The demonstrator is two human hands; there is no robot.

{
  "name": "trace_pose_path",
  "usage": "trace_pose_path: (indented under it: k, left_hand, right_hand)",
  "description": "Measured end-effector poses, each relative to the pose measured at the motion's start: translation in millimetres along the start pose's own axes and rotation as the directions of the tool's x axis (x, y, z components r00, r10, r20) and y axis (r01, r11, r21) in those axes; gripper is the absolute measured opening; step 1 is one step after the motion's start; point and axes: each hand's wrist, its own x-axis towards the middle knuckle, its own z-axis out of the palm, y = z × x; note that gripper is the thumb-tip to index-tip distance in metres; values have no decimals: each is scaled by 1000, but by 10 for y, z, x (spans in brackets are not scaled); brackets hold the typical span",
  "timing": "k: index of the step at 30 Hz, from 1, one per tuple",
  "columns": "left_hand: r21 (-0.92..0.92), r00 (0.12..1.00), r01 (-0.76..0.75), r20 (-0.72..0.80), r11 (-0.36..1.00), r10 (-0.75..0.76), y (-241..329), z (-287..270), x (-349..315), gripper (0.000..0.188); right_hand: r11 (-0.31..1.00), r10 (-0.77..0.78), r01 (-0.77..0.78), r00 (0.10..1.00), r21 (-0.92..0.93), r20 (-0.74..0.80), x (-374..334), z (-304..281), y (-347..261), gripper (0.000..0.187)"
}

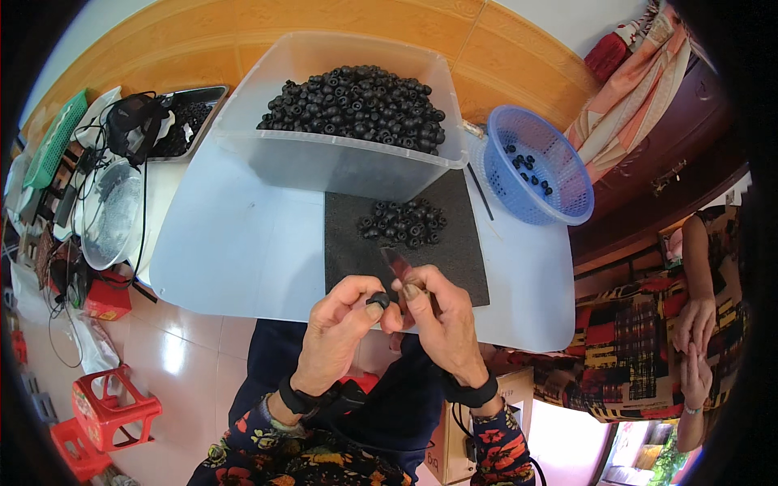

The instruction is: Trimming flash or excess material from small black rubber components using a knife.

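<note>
Between the thumb and fingers of my left hand (344, 320) is a small round black part with a hole (378, 300). My right hand (442, 316) grips a small knife, its blade (395, 262) pointing up and away from me; the handle is mostly hidden by my fingers. Both hands are close together over the table's near edge. Just beyond them, a pile of the same black parts (403, 223) lies on a dark mat (344, 263). Behind the mat stands a clear plastic bin (324, 162) heaped with many more black parts (356, 105).
A blue perforated basket (571, 212) with several black parts stands at the right, beside a thin dark rod (480, 193). To the left are a metal tray (212, 105), a clear bowl (109, 219) and cables. Red stools (113, 405) stand lower left. Another person's hands (694, 348) rest at right.
</note>
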Motion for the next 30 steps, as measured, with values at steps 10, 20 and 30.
trace_pose_path:
  k: [10, 20, 30]
  left_hand:
    - [72, 999, -49, 0, 996, 49, -5, 54, -39, 18]
    - [156, 993, -115, 40, 981, 110, 23, 146, -68, 16]
    - [193, 995, -96, 8, 976, 96, -38, 98, -78, 18]
  right_hand:
    - [983, -63, 72, 996, -169, 59, -118, 2, -298, 27]
    - [936, -117, 107, 993, -334, -8, -166, 23, -355, 28]
    - [919, -185, 159, 982, -360, -37, -169, 48, -307, 26]
